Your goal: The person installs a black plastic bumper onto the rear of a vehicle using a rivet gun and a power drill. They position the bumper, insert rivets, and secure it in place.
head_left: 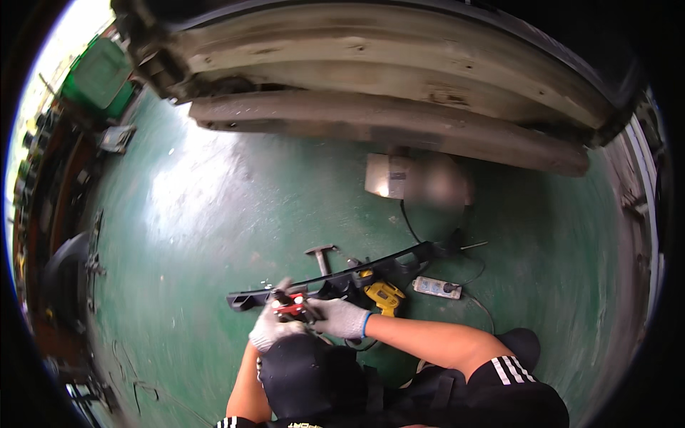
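Observation:
Both my hands wear light grey work gloves and meet low in the middle of the view. My left hand (270, 328) and my right hand (342, 318) together grip a small red and black tool (291, 308). Just beyond them a long black plastic trim part (335, 279) lies across the green floor. A yellow power tool (384, 295) rests on the floor right of my right hand. A dark cap hides part of my forearms.
The underside of a raised car body (385, 78) fills the top. On the green floor lie a T-handled tool (320, 255), a white power strip (437, 287) with black cables, and a shiny metal box (417, 178). A green bin (100, 75) stands at upper left, a tyre (61, 274) at left.

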### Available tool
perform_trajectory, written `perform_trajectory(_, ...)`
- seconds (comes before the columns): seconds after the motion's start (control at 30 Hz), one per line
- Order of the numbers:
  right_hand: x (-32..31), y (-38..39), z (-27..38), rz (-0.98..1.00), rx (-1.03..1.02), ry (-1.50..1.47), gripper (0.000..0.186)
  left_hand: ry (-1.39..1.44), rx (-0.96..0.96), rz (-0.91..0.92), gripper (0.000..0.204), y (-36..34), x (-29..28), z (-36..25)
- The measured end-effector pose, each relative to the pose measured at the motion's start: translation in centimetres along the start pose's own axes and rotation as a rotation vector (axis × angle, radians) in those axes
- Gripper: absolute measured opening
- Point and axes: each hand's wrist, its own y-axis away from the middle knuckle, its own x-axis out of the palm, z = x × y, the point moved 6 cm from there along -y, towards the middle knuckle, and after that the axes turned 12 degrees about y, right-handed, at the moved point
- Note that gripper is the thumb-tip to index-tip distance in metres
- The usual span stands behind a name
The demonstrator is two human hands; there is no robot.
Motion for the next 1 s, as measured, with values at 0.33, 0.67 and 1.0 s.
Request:
perform_trajectory(0.33, -10.9, 4.0, 2.2, -0.107, -0.063, 0.108, 0.051, -0.417, -0.095, -0.325, 0.023, 1.2, -5.8, 1.7)
perform_trajectory(0.67, -15.8, 8.6, 3.6, -0.048, 0.116, 0.291, 0.039, -1.105, -0.062, -0.179, 0.035, -0.9, 0.4, -9.0)
perform_trajectory(1.0, -17.6, 11.3, 2.4, -0.482, -0.055, 0.096, 0.050, -0.458, -0.076, -0.008, 0.051, -3.6, 3.4, -3.9)
